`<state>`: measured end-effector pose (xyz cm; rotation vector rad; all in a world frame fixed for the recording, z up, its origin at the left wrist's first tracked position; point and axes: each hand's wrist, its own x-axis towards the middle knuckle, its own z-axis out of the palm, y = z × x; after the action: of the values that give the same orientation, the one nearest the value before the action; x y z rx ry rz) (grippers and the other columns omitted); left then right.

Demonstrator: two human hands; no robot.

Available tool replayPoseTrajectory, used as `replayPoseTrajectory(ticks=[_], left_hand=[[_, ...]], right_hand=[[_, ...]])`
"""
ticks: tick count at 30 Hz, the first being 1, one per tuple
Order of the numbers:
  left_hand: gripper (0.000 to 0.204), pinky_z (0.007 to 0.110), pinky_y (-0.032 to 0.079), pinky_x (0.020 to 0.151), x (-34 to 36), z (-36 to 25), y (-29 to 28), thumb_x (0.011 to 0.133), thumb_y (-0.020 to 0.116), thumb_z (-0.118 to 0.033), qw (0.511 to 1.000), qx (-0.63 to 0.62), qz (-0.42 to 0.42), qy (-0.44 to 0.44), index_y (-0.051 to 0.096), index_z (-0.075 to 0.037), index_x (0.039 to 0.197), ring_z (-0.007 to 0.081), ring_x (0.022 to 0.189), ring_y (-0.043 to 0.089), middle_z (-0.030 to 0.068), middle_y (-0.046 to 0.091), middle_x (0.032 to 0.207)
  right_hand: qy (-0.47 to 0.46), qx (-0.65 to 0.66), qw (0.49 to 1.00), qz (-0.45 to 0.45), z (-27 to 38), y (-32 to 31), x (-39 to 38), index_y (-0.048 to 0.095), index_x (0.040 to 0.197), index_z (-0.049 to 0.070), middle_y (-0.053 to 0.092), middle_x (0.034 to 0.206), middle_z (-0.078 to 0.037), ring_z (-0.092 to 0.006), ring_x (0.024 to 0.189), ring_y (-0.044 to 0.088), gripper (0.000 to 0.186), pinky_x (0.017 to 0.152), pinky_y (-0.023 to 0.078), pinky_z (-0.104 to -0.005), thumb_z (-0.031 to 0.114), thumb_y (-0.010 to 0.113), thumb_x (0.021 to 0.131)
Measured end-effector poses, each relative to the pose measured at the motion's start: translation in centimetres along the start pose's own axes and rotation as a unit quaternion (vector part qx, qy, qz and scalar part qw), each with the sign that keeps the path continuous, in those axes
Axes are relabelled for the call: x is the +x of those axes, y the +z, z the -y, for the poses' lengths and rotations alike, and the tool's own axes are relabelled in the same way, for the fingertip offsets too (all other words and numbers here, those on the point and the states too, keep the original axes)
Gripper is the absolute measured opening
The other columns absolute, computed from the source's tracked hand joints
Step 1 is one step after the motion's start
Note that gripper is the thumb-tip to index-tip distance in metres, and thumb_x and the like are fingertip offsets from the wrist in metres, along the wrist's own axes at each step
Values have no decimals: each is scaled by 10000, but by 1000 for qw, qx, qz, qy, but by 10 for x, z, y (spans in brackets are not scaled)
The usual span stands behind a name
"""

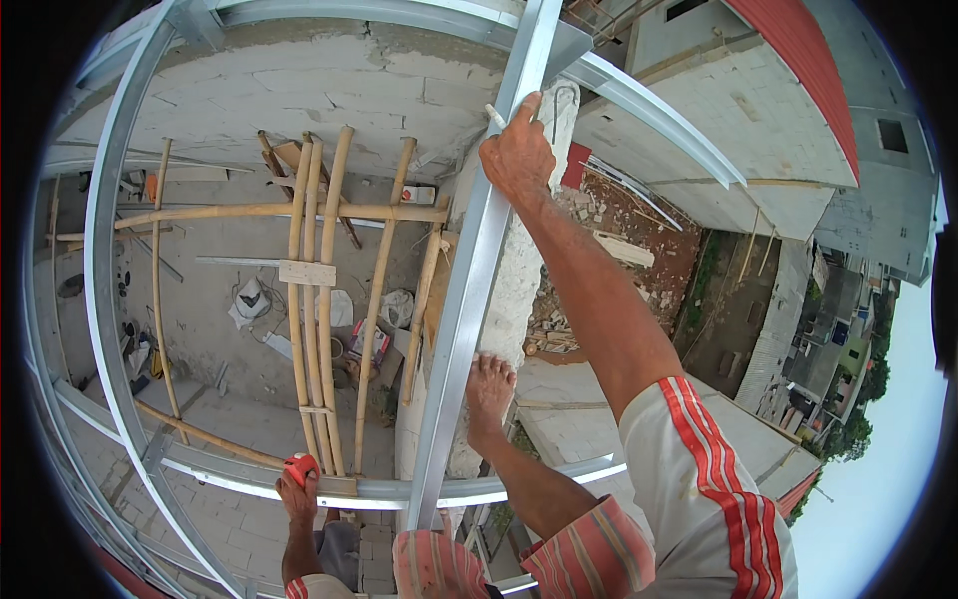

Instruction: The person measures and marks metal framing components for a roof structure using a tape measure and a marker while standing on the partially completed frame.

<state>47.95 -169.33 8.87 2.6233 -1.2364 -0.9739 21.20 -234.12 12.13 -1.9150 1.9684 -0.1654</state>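
Clasping red object — left hand closed, right hand half-curled on silver beam, with white stick

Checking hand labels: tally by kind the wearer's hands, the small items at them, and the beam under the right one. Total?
Hands: 2 (left hand, right hand)
Red handheld item: 1, in the left
Small white stick: 1, at the right
Metal beam: 1
Total: 5

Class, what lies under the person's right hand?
Under the right hand is a silvery metal beam, showing above and below it in the picture. A pale stick pokes out at its upper left. What the hand covers of the beam is hidden.
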Motion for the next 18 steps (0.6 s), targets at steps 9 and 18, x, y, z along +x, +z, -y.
replayPoseTrajectory(ticks=[9,18], left_hand=[[514,365,380,909,121,-241,-35,908,557,-381,903,-373,-190,-101,467,38,1192,286,976,489,183,504,1085],[539,352,424,862,245,-517,1,898,605,-348,799,-559,-215,-60,420,66,1188,240,961,524,166,529,1075]], right_hand=[[-17,3,1000,2,-1,-3,0,85,1440,-81,527,1010,-263,-366,859,623,901,714,540,-428,130,624,749],[-37,22,999,-12,-8,1,2,115,1434,-86,528,967,-269,-388,846,615,877,661,533,-461,159,615,757]])
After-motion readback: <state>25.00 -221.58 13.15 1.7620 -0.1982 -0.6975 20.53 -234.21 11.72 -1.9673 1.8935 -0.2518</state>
